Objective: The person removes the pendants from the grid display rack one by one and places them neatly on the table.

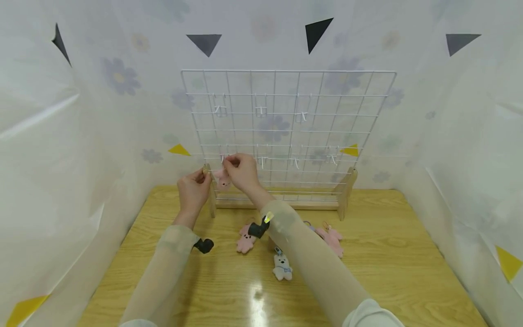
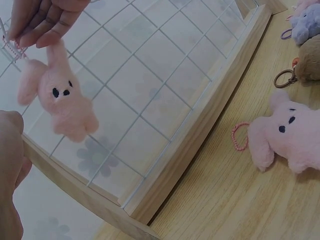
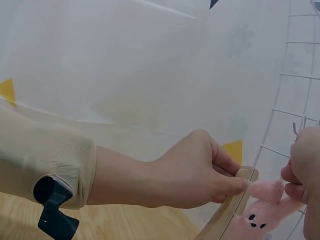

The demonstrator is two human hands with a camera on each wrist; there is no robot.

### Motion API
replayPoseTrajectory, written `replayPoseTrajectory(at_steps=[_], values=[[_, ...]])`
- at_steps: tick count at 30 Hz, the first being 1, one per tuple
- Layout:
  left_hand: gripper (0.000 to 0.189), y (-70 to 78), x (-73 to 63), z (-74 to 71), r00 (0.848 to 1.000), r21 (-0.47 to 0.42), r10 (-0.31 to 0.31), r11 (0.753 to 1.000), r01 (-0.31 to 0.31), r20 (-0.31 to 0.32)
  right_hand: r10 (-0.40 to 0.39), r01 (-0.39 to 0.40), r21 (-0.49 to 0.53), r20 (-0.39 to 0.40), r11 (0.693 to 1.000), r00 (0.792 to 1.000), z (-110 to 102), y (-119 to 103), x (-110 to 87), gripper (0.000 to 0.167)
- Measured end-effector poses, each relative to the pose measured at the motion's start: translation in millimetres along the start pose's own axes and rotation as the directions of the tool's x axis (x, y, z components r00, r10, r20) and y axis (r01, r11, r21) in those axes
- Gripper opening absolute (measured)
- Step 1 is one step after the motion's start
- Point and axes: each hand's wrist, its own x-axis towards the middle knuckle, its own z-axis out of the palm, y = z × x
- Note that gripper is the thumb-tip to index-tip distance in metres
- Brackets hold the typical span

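Observation:
A small pink rabbit plush keychain [image 1: 223, 180] hangs in front of the lower left of a white wire grid [image 1: 282, 131]. My right hand [image 1: 244, 172] pinches its beaded chain close to a white hook at the grid's left; whether the chain is on that hook is hidden by the fingers. My left hand [image 1: 194, 192] grips the top of the wooden side post [image 1: 212, 200] that carries the grid. In the left wrist view the rabbit [image 2: 67, 102] dangles below the right hand's fingertips, face outward, one ear up against them.
On the wooden table [image 1: 229, 290] lie another pink rabbit plush [image 1: 245, 240], a white plush with a blue bow [image 1: 282, 267] and a pink plush [image 1: 332, 240]. A brown plush [image 2: 311, 57] and a grey-blue one [image 2: 306, 27] lie beyond. Several white hooks [image 1: 302, 116] project from the grid.

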Motion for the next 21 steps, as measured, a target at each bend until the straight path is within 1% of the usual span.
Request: replayPoseTrajectory(at_steps=[5,11,21], values=[[0.023,-0.9,0.0,0.5,1.0,-0.003,-0.001,1.0,0.001,-0.005,0.003,-0.003,0.009,0.004,1.0,1.0,-1.1,-1.4,-0.6,0.015],[0.023,-0.3,0.0,0.2,1.0,0.009,-0.006,1.0,0.006,-0.004,0.008,-0.009,0.046,0.019,0.999,1.0,-4.6,-4.0,-2.0,0.014],[0.024,0.2,-0.7,0.5,1.0,0.023,0.007,1.0,-0.006,-0.02,-0.021,0.019,0.062,0.04,0.998,0.999,-11.2,-12.0,-2.6,0.015]])
